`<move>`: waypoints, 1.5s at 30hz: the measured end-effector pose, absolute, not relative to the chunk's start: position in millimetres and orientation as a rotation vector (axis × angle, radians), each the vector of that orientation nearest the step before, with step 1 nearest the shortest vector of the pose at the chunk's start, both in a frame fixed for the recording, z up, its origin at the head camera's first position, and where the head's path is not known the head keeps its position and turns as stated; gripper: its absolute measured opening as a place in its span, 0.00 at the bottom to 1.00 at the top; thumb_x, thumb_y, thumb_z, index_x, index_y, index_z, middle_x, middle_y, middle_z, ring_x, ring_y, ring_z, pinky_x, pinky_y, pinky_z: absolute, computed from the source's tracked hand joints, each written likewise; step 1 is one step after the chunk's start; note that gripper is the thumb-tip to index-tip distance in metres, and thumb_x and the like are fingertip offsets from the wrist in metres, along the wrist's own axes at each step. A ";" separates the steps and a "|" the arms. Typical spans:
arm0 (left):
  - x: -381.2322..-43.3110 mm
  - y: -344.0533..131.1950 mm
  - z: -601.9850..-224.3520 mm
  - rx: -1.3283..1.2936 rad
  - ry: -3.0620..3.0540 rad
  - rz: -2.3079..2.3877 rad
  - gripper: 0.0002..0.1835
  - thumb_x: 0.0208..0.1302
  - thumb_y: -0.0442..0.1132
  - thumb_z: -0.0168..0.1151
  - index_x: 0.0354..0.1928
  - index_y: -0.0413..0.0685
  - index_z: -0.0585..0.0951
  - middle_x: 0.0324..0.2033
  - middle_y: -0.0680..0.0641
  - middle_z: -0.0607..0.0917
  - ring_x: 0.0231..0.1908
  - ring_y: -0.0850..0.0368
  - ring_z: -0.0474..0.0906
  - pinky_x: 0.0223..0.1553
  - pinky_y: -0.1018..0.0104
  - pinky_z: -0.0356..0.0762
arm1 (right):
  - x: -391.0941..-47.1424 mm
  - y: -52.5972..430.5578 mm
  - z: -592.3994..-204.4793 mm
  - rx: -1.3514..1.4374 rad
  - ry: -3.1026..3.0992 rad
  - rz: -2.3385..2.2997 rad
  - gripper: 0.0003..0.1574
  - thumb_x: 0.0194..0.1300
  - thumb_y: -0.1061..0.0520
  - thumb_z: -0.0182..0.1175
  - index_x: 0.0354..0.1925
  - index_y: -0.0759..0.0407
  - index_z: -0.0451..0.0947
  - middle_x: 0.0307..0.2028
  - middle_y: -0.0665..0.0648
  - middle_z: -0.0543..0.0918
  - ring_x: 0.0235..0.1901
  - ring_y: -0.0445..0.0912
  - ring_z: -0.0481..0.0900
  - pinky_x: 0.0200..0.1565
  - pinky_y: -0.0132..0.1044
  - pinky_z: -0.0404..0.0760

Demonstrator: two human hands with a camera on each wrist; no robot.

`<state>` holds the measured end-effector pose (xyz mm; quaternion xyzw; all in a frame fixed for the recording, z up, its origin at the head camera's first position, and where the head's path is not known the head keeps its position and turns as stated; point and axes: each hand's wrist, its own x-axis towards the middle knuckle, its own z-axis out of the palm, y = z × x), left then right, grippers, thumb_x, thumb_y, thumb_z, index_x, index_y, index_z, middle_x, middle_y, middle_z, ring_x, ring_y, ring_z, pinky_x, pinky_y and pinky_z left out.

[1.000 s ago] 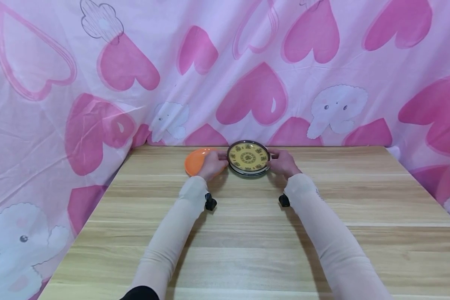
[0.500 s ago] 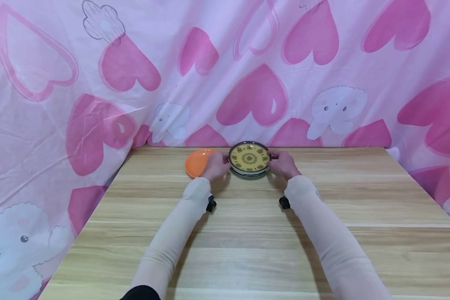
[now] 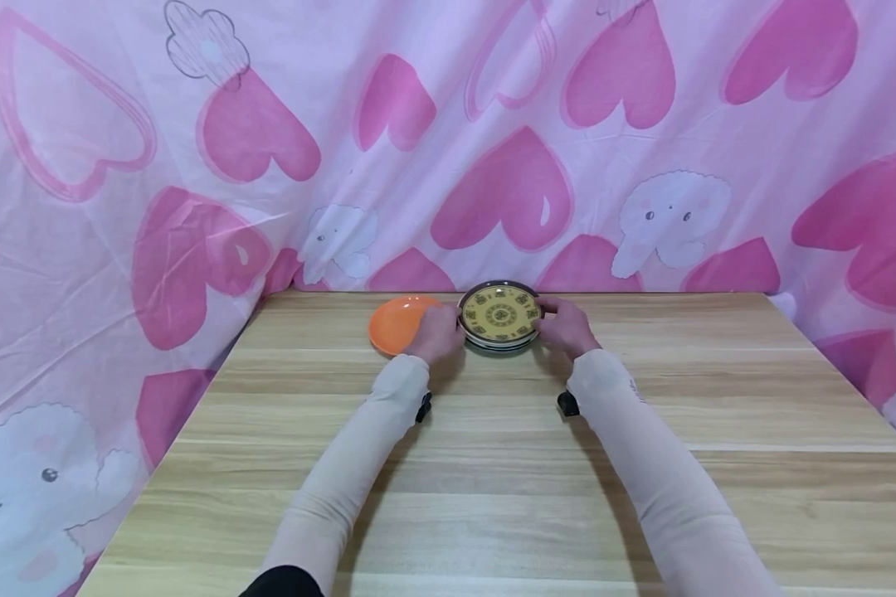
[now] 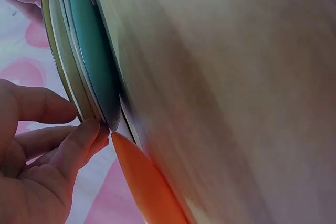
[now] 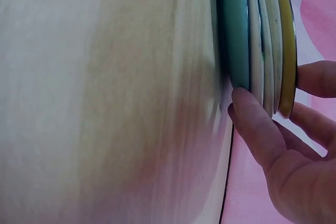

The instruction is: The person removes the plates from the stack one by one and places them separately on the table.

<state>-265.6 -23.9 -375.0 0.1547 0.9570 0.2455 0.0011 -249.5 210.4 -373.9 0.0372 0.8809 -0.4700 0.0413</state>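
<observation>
A stack of several plates is at the back of the table, its top plate yellow with dark patterns and a dark rim. The lowest is a teal plate. On the stack's left edge, my left hand pinches the rims between thumb and fingers. My right hand grips the opposite edge; in the right wrist view its thumb lies at the teal plate's rim and a finger touches the yellow one. Beside the stack sits an orange plate, partly hidden by my left hand.
The wooden table stretches from the stack toward me. Right behind its back edge hangs a pink curtain printed with hearts and white cartoon animals; it also runs along both sides.
The plate stack has shifted slightly to the right, and my left hand has moved right with it. More of the orange plate now shows. My right hand stays almost in place.
</observation>
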 end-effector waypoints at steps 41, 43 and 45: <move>-269.4 -17.2 -366.9 0.425 3.040 0.616 0.12 0.68 0.41 0.62 0.27 0.44 0.81 0.22 0.49 0.79 0.28 0.55 0.74 0.33 0.64 0.76 | -244.3 213.8 -362.8 0.227 2.537 -1.684 0.41 0.63 0.72 0.52 0.75 0.61 0.61 0.70 0.68 0.69 0.48 0.56 0.85 0.53 0.47 0.85; -269.4 -17.1 -366.4 0.421 3.042 0.598 0.11 0.68 0.41 0.63 0.29 0.43 0.82 0.23 0.48 0.80 0.29 0.55 0.74 0.37 0.61 0.78 | -244.4 214.0 -363.9 0.234 2.536 -1.690 0.41 0.63 0.72 0.52 0.74 0.62 0.61 0.69 0.68 0.70 0.51 0.56 0.83 0.54 0.46 0.85; -269.0 -17.2 -365.8 0.417 3.037 0.591 0.11 0.68 0.41 0.63 0.30 0.42 0.82 0.25 0.47 0.81 0.30 0.55 0.74 0.39 0.60 0.79 | -244.1 214.5 -364.6 0.241 2.527 -1.704 0.41 0.63 0.72 0.53 0.74 0.62 0.61 0.69 0.68 0.71 0.53 0.57 0.81 0.54 0.46 0.84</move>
